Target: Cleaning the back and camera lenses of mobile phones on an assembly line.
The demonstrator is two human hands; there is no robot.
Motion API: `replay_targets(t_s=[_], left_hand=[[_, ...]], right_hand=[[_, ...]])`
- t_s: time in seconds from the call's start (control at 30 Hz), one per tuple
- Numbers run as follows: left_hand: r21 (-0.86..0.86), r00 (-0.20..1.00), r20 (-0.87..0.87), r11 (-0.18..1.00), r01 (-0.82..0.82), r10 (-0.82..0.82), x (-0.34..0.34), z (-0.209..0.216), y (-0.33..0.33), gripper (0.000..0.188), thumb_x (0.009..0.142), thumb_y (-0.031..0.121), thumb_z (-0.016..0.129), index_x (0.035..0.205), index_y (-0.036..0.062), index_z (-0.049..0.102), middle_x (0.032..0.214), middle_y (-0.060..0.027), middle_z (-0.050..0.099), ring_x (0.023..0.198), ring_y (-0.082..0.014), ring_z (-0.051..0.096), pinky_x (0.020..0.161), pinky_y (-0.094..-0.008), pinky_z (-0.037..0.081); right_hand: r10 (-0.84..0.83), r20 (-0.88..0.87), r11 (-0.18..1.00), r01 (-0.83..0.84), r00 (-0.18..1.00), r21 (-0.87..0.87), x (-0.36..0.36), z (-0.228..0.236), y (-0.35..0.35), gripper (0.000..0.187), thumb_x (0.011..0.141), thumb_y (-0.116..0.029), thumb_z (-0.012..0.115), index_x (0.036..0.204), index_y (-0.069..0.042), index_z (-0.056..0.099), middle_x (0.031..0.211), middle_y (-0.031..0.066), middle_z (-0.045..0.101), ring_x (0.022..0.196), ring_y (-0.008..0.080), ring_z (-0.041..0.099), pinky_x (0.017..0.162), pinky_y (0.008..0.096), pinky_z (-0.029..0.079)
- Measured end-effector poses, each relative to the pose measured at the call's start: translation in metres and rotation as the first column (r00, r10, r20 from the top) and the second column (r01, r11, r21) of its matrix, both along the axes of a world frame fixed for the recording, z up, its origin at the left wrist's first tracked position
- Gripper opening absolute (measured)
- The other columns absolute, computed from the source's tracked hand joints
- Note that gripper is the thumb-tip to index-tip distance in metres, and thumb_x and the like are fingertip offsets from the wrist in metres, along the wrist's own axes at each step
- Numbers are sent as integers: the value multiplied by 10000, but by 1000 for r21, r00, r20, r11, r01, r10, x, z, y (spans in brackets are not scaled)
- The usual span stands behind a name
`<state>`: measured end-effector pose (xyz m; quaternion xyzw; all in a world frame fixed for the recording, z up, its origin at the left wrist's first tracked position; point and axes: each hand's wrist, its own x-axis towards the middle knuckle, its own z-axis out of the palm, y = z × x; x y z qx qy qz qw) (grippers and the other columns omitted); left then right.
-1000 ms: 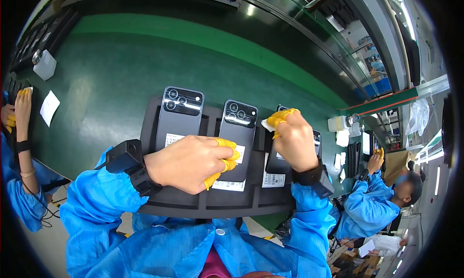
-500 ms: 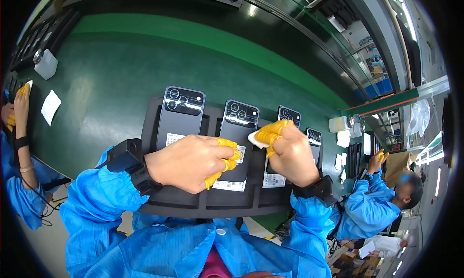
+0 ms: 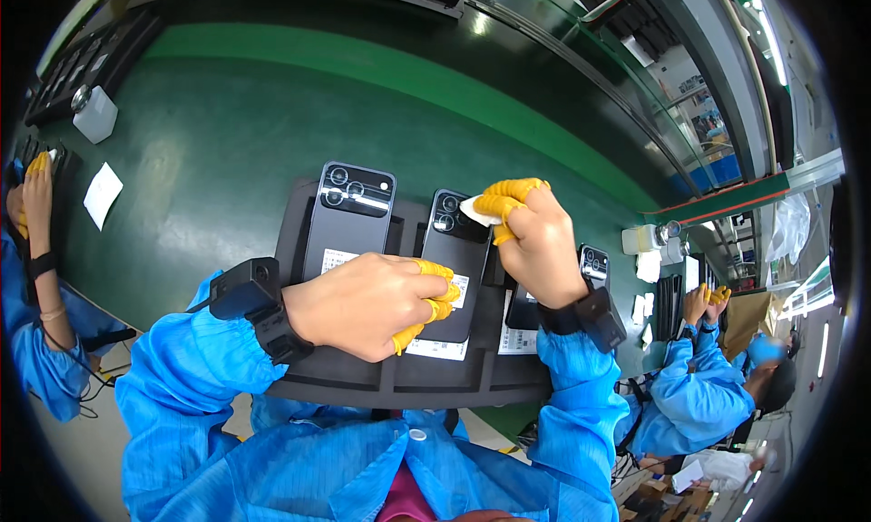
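Several dark grey smartphones lie back side up in a black foam tray point(image 3: 435, 398). On the second smartphone point(image 3: 446, 248) from the left, the curled fingers of my left hand point(image 3: 363, 302) grip the lower part near its white label. My right hand point(image 3: 542, 245) pinches a folded white cloth point(image 3: 475, 211) at that smartphone's camera block. Yellow finger covers wrap the fingertips of both hands. To the left lies another smartphone point(image 3: 348, 224), partly under my left hand. My right hand and wrist hide most of a third smartphone point(image 3: 522, 310); a further smartphone point(image 3: 594, 262) shows beyond them.
The tray lies on a green table point(image 3: 227, 141). A white bottle point(image 3: 95, 114) and a white sheet point(image 3: 103, 195) are at the left. More bottles point(image 3: 641, 239) and white wipes stand right. Co-workers sit on both sides, one with a hand point(image 3: 36, 200) near the left edge.
My right hand with the cloth has moved up and left, from beside the second smartphone to its camera block. My left hand stays on that smartphone. The right-hand co-worker's hands have come together.
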<state>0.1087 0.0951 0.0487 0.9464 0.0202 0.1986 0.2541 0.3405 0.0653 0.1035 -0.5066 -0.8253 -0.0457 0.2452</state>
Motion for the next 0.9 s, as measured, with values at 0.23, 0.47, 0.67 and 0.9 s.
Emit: replay_targets(t_s=[0.23, 0.47, 0.67, 0.9], left_hand=[[25, 996, 83, 999, -22, 20, 0, -2, -1, 231, 623, 131, 712, 810, -6, 713, 1028, -106, 630, 894, -292, 654, 709, -377, 564], [17, 997, 73, 1000, -12, 11, 0, 0, 0, 201, 650, 113, 699, 812, -5, 715, 1041, -115, 637, 881, -306, 662, 725, -383, 567], [-37, 999, -35, 999, -24, 23, 2, 5, -2, 272, 645, 92, 688, 888, -25, 721, 1109, -116, 650, 992, -301, 662, 798, -362, 574], [15, 1000, -7, 1000, -4, 4, 0, -1, 0, 260, 639, 92, 688, 872, -17, 718, 1108, -122, 646, 997, -299, 660, 793, -364, 575]], right_hand=[[33, 9, 998, -32, 999, -44, -13, -18, 1, 232, 625, 89, 634, 839, 36, 708, 886, 167, 634, 867, 356, 606, 770, 427, 533], [-15, 133, 998, 6, 991, 68, -6, -22, 29, 277, 659, 61, 652, 910, -8, 748, 900, 163, 661, 855, 328, 625, 775, 405, 537], [-56, -8, 998, 56, 998, 2, 14, -4, 12, 234, 659, 106, 613, 859, 32, 709, 882, 197, 650, 837, 394, 611, 749, 441, 524], [140, -65, 983, -146, 988, -107, 6, -21, 12, 233, 644, 99, 638, 858, 33, 702, 836, 186, 626, 823, 392, 595, 715, 437, 525]])
